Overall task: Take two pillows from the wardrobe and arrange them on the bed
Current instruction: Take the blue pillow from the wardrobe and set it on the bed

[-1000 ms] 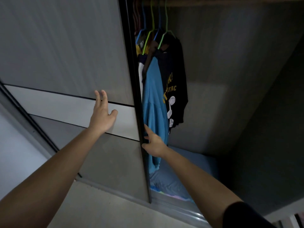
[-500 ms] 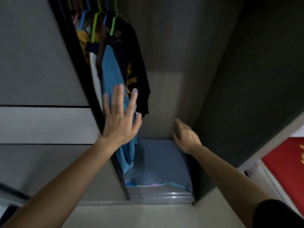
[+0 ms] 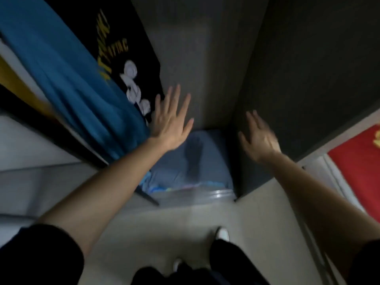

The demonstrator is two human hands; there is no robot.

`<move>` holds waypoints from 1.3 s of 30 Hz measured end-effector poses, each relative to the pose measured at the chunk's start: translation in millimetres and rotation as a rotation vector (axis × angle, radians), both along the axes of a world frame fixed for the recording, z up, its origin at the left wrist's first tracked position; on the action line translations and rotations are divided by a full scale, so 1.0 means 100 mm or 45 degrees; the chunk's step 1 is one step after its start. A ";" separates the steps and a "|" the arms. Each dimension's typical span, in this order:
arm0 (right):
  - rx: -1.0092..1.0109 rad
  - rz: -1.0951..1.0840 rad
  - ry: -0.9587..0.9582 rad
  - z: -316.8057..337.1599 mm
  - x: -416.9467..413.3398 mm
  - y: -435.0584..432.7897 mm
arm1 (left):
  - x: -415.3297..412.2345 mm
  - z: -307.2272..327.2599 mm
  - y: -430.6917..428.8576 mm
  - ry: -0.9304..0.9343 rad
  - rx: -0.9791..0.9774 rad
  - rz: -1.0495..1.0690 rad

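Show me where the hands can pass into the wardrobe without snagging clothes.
Free gap: between the black shirt and the dark side panel, above the blue pillow. Left hand and right hand are both open there. Crowded: left, where the blue shirt hangs.

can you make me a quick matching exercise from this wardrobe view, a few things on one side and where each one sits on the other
Things:
1. blue shirt
2. black shirt
3. pillow
4. red cloth

Places:
A. flat on the wardrobe floor, below both hands
B. outside the wardrobe, at the right edge of the view
C. hanging next to the left hand, in front of the printed shirt
D. hanging behind the blue one, with yellow letters and a white figure

Pairs: 1-C, 2-D, 3-A, 4-B

Both the left hand and the right hand are open and empty.
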State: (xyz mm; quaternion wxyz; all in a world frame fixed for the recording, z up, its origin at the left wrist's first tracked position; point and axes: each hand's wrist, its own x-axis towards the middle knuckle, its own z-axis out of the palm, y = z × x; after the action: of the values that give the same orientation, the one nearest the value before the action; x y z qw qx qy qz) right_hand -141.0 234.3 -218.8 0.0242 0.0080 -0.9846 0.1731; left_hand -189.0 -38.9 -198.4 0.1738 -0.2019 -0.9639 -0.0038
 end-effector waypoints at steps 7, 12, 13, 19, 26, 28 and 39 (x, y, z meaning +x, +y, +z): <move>0.093 0.209 -0.164 -0.89 -0.65 0.02 | -0.30 -0.82 0.02 -0.168 -0.009 0.093; 0.089 0.262 -0.277 -1.62 -0.96 -0.21 | -0.45 -1.61 -0.05 -0.375 0.053 0.138; 0.096 0.278 -0.278 -1.83 -1.01 -0.27 | -0.49 -1.86 -0.09 -0.412 0.053 0.119; 0.075 0.262 -0.351 -3.52 -1.17 -0.62 | -0.61 -3.63 -0.38 -0.558 0.084 0.205; 0.173 0.314 -0.324 -5.56 -1.07 -0.78 | -0.59 -5.73 -0.57 -0.678 -0.021 0.277; 0.229 0.309 -0.311 -6.01 -1.05 -0.79 | -0.63 -6.19 -0.59 -0.736 -0.077 0.288; 0.536 0.291 -0.219 -6.92 -1.41 -0.79 | -0.90 -7.16 -0.63 -0.559 -0.268 0.352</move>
State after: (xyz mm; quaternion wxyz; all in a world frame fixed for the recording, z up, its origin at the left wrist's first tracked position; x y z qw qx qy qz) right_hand -281.9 155.3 -910.7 -0.0816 0.1092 -0.9901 -0.0339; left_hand -278.9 -102.4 -913.9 -0.0622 -0.0797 -0.9919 0.0765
